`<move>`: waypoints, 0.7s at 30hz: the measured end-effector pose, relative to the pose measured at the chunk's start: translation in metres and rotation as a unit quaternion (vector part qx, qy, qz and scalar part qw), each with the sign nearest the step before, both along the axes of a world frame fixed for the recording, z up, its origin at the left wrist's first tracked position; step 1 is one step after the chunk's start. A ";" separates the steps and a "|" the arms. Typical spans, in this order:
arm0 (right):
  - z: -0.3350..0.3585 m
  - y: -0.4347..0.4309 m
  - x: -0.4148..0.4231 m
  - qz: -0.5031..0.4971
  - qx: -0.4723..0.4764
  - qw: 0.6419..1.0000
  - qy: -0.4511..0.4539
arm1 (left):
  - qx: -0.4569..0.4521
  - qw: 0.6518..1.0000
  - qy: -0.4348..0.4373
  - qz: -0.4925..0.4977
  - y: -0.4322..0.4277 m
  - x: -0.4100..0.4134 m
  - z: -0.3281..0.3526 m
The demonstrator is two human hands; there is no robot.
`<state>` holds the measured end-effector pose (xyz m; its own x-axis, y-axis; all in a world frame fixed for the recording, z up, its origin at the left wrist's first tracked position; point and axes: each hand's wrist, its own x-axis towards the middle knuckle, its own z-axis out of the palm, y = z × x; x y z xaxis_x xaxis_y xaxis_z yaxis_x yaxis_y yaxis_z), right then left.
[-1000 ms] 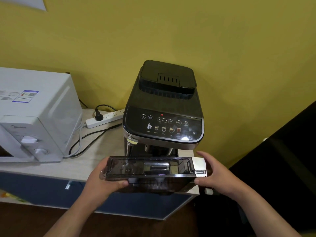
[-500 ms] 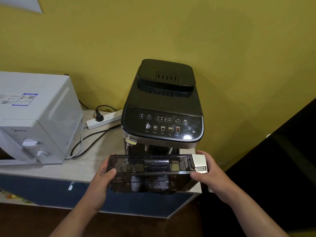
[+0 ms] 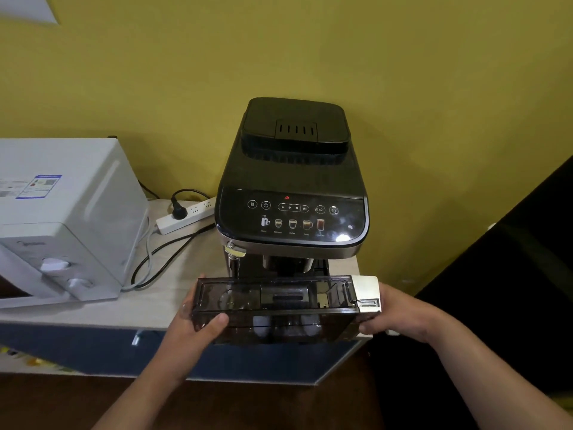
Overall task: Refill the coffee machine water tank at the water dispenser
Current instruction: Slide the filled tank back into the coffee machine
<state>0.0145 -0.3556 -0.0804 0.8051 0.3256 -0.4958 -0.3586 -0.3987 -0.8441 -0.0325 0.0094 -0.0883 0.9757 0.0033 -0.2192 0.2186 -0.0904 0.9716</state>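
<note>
**Well, tank's out**

Water tank (image 3: 279, 305) hangs before the coffee machine (image 3: 291, 187), over the table (image 3: 148, 308) edge. Stiff, slick plastic; prob. light now, heavy & sloshy once full, so carry level by the ends. Left grip (image 3: 198, 330) and right grip (image 3: 400, 315) each clasp one end. Vs. 0.5 s ago: left thumb slid from rim to front wall.
</note>
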 end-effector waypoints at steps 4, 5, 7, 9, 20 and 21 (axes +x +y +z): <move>0.004 0.001 -0.026 -0.018 0.018 1.000 -0.002 | -0.019 1.000 0.011 -0.004 0.001 -0.003 0.004; 0.007 0.002 -0.034 -0.020 0.016 1.000 -0.005 | -0.019 1.000 0.015 -0.002 0.000 -0.004 0.006; 0.012 0.001 -0.052 -0.035 0.004 0.999 -0.012 | -0.015 1.000 0.022 -0.007 -0.001 -0.006 0.009; 0.015 0.000 -0.071 -0.039 -0.014 0.999 -0.028 | -0.032 0.999 0.016 -0.003 -0.005 -0.009 0.012; 0.012 -0.018 -0.191 -0.163 -0.057 0.982 -0.082 | -0.069 0.997 -0.037 0.014 -0.065 -0.029 0.023; 0.010 -0.020 -0.201 -0.179 -0.054 0.979 -0.084 | -0.082 0.996 -0.030 0.022 -0.070 -0.030 0.023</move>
<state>-0.1869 -0.3755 -0.0703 0.9313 -0.0388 -0.3623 -0.3509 -0.3632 -0.8631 -0.0622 -0.0602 -0.0649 0.9868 0.0143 -0.1610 0.1594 0.0791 0.9840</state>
